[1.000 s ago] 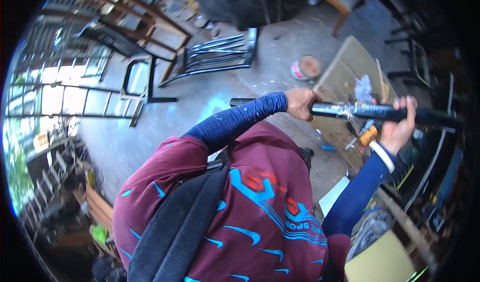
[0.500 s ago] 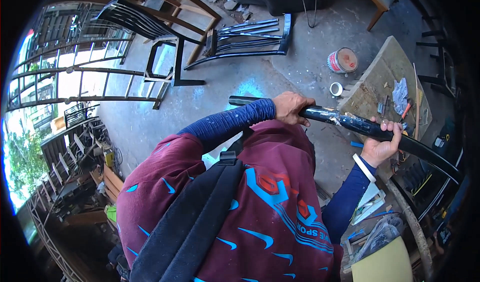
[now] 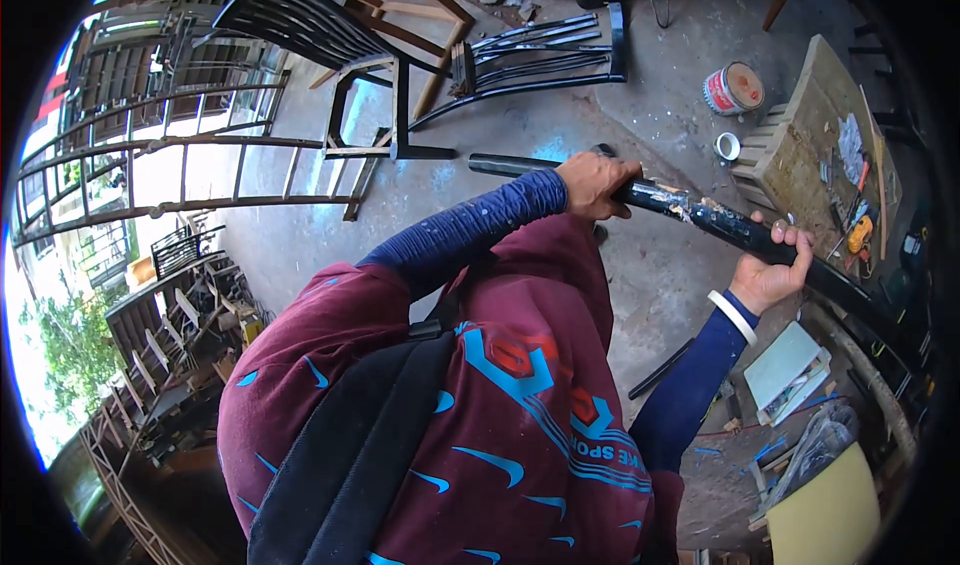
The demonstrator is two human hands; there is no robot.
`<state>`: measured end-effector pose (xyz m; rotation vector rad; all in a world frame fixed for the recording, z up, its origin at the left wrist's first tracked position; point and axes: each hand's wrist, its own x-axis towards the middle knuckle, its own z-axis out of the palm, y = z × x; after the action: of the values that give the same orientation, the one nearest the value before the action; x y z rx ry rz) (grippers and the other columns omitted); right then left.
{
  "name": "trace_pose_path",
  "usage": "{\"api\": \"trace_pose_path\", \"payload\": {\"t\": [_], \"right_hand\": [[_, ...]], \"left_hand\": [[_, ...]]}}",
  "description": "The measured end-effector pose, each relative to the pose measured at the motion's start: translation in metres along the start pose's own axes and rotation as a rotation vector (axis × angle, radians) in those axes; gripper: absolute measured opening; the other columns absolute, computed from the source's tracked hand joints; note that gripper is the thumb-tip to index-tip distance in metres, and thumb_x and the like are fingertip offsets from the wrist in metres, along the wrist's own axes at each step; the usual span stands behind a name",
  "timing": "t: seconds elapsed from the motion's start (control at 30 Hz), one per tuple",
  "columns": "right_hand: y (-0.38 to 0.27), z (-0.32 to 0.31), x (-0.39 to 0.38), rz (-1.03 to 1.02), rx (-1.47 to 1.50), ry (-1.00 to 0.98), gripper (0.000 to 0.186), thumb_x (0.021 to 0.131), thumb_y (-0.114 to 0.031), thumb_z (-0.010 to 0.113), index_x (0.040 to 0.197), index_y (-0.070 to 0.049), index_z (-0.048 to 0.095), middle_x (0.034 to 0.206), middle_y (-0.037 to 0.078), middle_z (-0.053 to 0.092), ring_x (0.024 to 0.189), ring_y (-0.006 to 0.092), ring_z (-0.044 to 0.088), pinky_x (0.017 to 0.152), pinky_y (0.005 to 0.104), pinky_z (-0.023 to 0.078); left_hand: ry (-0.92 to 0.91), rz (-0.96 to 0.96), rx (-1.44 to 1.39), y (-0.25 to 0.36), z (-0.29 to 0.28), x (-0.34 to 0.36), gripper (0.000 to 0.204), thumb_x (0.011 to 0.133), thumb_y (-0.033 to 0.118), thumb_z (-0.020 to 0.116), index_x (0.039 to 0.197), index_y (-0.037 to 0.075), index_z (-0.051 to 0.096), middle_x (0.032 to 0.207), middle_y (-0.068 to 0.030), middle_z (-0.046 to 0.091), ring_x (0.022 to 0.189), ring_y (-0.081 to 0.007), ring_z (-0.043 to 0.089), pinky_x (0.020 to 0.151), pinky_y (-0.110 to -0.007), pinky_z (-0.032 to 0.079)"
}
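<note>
A long black wooden bar [image 3: 715, 217], glossy and slightly curved, lies across in front of my body, tilted down to the right. Chipped, pale patches of bare wood show along its middle, between my hands. My left hand [image 3: 598, 185] is closed over it left of the patches. My right hand [image 3: 775, 270] wraps it from below, further right, with a white band on the wrist. The bar's far right end fades into the dark rim of the picture.
A low wooden worktable [image 3: 815, 125] stands at right with tools and a crumpled cloth on it. Beside it are a paint can [image 3: 734, 89] and a white cup [image 3: 727, 147]. Ahead lie a black slatted chair back [image 3: 545, 60] and a black chair frame [image 3: 365, 110]. A ladder [image 3: 180, 145] lies at left.
My view has shifted, so the worktable and paint can sit further right and the ladder too. Both hands keep their hold on the bar, which has moved slightly right in the picture.
</note>
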<state>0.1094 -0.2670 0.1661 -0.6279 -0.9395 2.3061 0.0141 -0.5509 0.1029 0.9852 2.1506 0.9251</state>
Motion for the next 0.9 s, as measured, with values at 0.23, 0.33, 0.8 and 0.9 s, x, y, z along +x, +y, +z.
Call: {"api": "trace_pose_path", "payload": {"t": [0.23, 0.33, 0.8, 0.9], "right_hand": [[0.075, 0.047, -0.05, -0.039, -0.042, 0.02, 0.006, 0.094, -0.015, 0.057, 0.09, -0.017, 0.054, 0.074, -0.002, 0.051, 0.072, 0.0145, 0.055, 0.08, 0.0539, 0.054], [0.131, 0.079, -0.054, -0.05, -0.092, -0.02, 0.004, 0.092, -0.013, 0.057, 0.093, -0.016, 0.054, 0.075, -0.001, 0.051, 0.07, 0.0147, 0.054, 0.078, 0.0537, 0.054], [0.307, 0.34, -0.05, -0.004, -0.505, -0.69, 0.023, 0.092, -0.009, 0.059, 0.113, 0.0, 0.058, 0.09, 0.012, 0.061, 0.091, 0.0265, 0.064, 0.09, 0.0541, 0.058], [0.317, 0.382, -0.05, 0.168, -0.564, -0.822, 0.036, 0.094, -0.005, 0.067, 0.128, 0.001, 0.056, 0.104, 0.009, 0.057, 0.109, 0.0257, 0.06, 0.101, 0.053, 0.055]], "left_hand": [[-0.067, -0.025, 0.037, -0.071, -0.023, -0.053, 0.051, 0.08, 0.03, 0.082, 0.117, 0.007, 0.055, 0.102, -0.0172, 0.067, 0.1, -0.0405, 0.066, 0.086, -0.049, 0.05], [-0.056, -0.044, -0.087, -0.128, -0.034, -0.072, 0.05, 0.078, 0.023, 0.084, 0.115, 0.007, 0.054, 0.104, -0.0165, 0.066, 0.105, -0.0397, 0.063, 0.089, -0.049, 0.049], [0.358, -0.142, -0.244, -0.316, -0.175, -0.119, 0.046, 0.068, 0.028, 0.092, 0.101, 0.007, 0.068, 0.091, -0.0129, 0.07, 0.09, -0.0344, 0.069, 0.079, -0.042, 0.053], [0.38, -0.187, -0.189, -0.336, -0.2, -0.117, 0.05, 0.066, 0.031, 0.094, 0.103, 0.008, 0.072, 0.09, -0.0136, 0.073, 0.088, -0.0335, 0.071, 0.08, -0.04, 0.055]]}}
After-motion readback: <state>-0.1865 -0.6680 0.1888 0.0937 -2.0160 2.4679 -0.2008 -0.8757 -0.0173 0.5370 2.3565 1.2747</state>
